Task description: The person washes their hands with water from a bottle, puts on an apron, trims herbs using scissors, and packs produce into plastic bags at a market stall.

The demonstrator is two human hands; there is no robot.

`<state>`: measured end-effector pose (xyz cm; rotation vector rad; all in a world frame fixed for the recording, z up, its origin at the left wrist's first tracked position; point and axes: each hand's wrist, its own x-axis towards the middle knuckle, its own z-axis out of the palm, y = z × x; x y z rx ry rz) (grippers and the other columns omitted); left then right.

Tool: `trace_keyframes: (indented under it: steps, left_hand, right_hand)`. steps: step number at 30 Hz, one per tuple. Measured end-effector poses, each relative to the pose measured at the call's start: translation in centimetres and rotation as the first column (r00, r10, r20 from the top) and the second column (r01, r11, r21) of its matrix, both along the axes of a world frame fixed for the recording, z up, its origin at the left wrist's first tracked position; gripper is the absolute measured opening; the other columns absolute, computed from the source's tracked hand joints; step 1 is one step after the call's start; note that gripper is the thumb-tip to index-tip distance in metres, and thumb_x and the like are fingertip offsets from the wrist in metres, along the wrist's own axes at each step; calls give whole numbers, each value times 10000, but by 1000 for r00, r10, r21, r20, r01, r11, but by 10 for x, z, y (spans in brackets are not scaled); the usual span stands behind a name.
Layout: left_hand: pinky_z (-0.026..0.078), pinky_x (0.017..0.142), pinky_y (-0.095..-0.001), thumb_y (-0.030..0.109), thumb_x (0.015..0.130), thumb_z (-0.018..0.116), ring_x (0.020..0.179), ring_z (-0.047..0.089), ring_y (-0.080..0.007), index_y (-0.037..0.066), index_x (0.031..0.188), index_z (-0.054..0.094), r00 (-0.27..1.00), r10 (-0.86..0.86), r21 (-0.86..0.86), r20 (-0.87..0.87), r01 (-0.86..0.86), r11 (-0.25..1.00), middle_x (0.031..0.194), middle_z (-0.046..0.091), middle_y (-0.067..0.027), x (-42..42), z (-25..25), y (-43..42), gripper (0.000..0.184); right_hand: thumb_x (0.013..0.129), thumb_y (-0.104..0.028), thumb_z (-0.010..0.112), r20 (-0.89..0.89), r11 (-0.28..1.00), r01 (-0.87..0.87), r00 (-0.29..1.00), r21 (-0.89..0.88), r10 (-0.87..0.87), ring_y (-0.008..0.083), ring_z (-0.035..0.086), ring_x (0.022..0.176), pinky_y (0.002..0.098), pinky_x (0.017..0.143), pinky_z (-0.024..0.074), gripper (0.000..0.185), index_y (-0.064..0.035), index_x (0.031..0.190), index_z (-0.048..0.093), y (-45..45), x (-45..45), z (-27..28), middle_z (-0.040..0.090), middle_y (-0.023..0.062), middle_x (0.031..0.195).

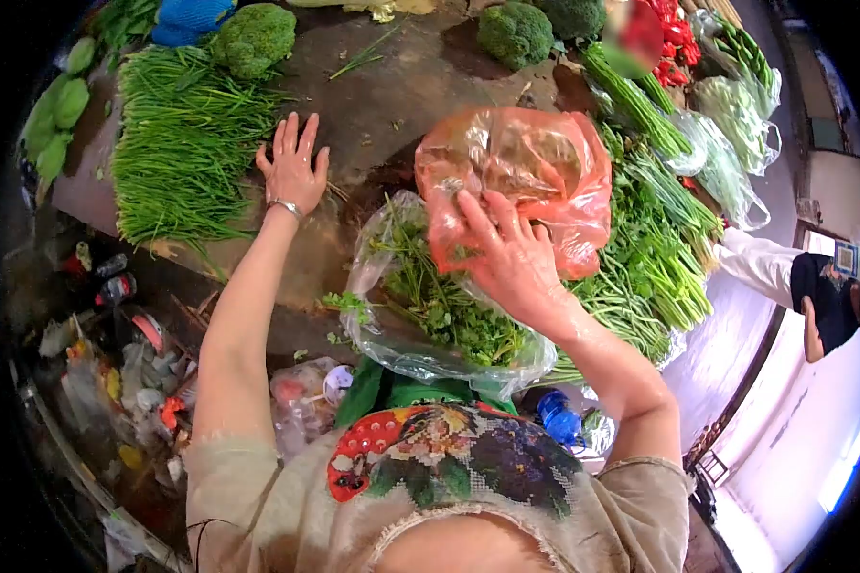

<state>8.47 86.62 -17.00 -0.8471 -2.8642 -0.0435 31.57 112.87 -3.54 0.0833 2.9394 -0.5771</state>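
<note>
Brown tabletop [354, 105] runs beneath everything. Left, chives [177, 153] lie in an even row; beside them the left hand [294, 172] is palm-down, fingers spread, holding nothing. Near the middle, a clear bag [392, 349] gapes untied, herbs [459, 325] inside. Rightward, the right hand [511, 253] lies half-curled on a red bag [571, 196], grip unclear, near greens [659, 248].

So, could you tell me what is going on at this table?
The person's right hand is on a red plastic bag; whether it grips the plastic is unclear. Their left hand rests, fingers spread, on the table beside a spread of thin greens. Nearer the body, a clear bag holds leafy herbs.
</note>
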Motion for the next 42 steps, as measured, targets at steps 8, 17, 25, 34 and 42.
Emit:
trace_keyframes:
  steps: [8,17,25,34,42]
  left_hand:
    - [154,1074,-570,355,950,447,1392,231,-267,248,1449,302,998,35,-29,43,-34,999,1523,237,-98,2,6,2,531]
    - [127,1101,-545,364,975,400,1418,182,-245,269,1463,277,992,88,-115,86,-78,990,1544,197,-58,2,9,5,512]
    - [146,1086,-557,345,948,453,1402,225,-261,227,1435,333,997,58,-54,56,-55,997,1518,254,-101,3,10,4,515]
    - [163,1074,-532,253,922,517,1387,255,-256,274,1456,288,999,2,-3,39,-2,1000,1527,241,-68,1,4,1,582]
    - [152,1079,-521,300,945,473,1380,267,-249,269,1452,310,1000,10,-54,5,-9,998,1519,264,-63,0,1,1,534]
  right_hand:
    - [767,-9,402,317,197,507,750,-839,-580,172,591,798,276,686,478,237,-6,878,612,89,-24,19,611,66,820]
    - [869,-276,526,-229,44,-226,935,-973,-270,186,444,811,342,745,419,224,-84,810,429,129,-90,105,422,35,818]
    - [786,-67,502,-68,533,158,923,-831,-379,84,521,713,223,633,427,140,-32,871,607,95,-97,71,586,6,773]
    - [816,5,504,-155,756,135,941,-641,-300,166,588,860,288,773,478,174,-9,951,613,93,-69,-4,616,78,922]
    - [861,6,591,-195,666,376,761,-644,-619,87,585,756,234,682,483,245,-40,1101,614,92,13,-6,621,17,870]
